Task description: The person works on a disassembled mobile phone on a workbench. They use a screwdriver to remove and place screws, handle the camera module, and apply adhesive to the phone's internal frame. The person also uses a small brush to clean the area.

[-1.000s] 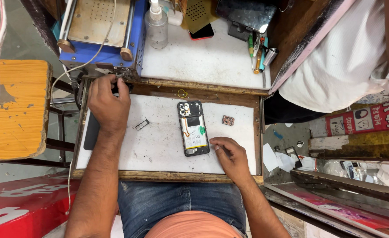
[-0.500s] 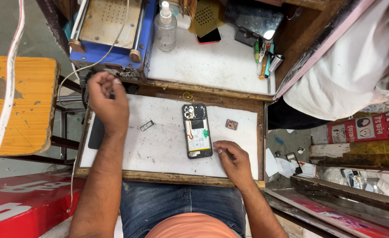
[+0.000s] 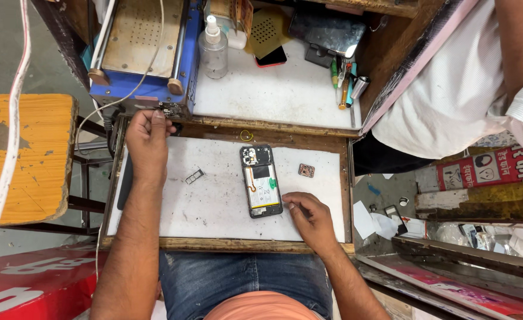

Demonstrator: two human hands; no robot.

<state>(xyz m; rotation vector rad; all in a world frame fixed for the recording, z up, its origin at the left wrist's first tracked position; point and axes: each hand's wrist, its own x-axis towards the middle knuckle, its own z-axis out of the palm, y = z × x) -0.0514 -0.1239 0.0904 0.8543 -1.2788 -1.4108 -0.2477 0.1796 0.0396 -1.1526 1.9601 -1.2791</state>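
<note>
Two bare forearms reach over the white work mat (image 3: 214,201): the left hand (image 3: 149,139) stretches far, fingers curled on a small dark part at the tray's far-left edge, while the right hand (image 3: 309,216) rests near, fingertips pinched beside the opened phone (image 3: 261,181). Back-off, the phone lies flat mid-mat, long axis near-to-far, camera end far, in a cluttered repair stall.

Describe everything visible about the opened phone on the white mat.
The phone lies flat, back cover off, long side running away from the person, on the white mat. Its dark frame shows camera parts at the far end and a pale battery with an orange strip. The right hand rests at its near right corner.
</note>
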